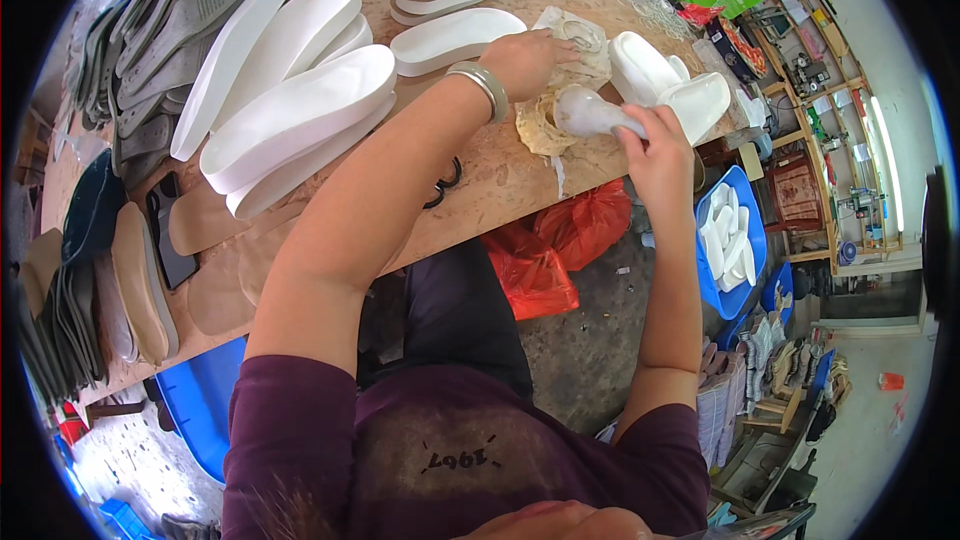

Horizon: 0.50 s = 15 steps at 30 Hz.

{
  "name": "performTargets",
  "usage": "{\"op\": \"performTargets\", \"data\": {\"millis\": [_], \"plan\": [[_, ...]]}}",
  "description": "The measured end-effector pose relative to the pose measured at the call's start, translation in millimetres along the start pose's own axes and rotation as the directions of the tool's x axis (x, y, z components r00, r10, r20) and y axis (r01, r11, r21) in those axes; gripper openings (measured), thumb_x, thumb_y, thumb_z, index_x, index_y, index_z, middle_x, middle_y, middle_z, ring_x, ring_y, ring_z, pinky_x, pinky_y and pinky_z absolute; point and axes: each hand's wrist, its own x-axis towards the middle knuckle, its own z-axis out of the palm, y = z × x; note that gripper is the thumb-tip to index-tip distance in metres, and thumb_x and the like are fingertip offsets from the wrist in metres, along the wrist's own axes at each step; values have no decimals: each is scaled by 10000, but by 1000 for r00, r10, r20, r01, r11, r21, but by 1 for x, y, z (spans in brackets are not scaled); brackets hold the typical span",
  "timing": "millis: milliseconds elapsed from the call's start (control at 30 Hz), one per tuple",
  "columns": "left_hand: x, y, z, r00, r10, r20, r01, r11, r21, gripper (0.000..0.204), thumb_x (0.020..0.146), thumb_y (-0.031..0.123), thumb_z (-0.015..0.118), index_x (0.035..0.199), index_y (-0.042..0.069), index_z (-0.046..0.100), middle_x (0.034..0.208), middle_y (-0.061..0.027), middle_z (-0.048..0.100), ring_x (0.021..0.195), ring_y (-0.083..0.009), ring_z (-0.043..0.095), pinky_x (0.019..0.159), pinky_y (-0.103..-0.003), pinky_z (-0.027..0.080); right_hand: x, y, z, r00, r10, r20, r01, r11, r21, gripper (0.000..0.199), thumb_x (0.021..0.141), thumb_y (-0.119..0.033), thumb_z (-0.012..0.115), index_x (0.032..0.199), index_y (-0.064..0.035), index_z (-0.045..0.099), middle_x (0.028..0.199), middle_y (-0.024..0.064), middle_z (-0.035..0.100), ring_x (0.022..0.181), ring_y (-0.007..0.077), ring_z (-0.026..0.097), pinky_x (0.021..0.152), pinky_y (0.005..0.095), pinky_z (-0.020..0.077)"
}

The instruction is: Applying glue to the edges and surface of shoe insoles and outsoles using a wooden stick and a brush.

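My right hand grips the narrow end of a whitish translucent bottle-shaped piece. The wide end of that piece rests at a yellow, crusted container near the table's front edge. My left hand lies with fingers stretched out at the edge of a cloudy clear plastic tray, just beyond the container. White shoe soles lie to the right of the tray. Left of my left hand is another white sole. More white soles are stacked beside my left forearm.
Grey soles pile up at the far left of the wooden table. Tan insoles and a dark phone-like slab lie nearer. Black scissor handles show beside my left forearm. Red plastic bags hang below; a blue basket holds white soles.
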Motion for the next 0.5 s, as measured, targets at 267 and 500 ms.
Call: {"op": "performTargets", "data": {"millis": [267,500], "plan": [[0,-5,5,996,47,-79,-49,999,-23,521,809,0,473,1267,212,604,1338,-9,553,1212,-241,521,997,-347,446,96,13,8,851,113,513,-114,993,-29,227,776,-86,693,995,-26,677,907,154,651,797,321,636,729,365,505],[-2,-6,5,998,-2,-69,3,1000,23,534,806,-29,445,1256,204,614,1304,-37,582,1250,-260,507,1015,-362,441,114,-21,19,845,88,527,109,937,-332,221,782,-102,687,989,-28,695,970,188,675,888,346,650,824,410,489]]}}
